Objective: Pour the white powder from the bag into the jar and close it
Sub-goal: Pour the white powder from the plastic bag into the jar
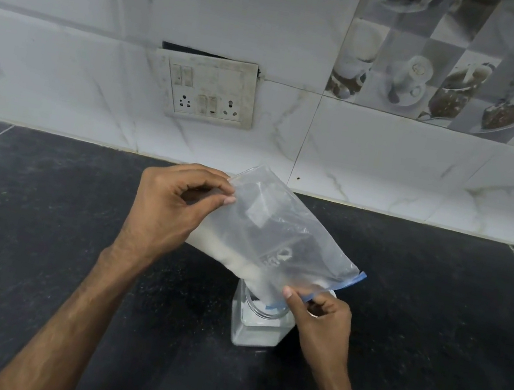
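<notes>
Dark tabletop (37, 225), bag (275, 239) tipped over the jar (256, 327), your left hand (170, 210) pinching its base, right hand (319, 322) gripping the mouth — let that corner slip and powder (237, 261) spills outside.

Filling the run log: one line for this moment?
pouring | left hand lifts bag bottom | right hand holds mouth over jar | lid unseen

clear bag (276, 232), blue zip strip (355, 280); white powder (237, 261); black counter (37, 225).

White marble-look wall tiles (392, 157) with a grimy switchboard (210, 90) carrying 2 sockets, above a black, seemingly stone counter (37, 225).
</notes>
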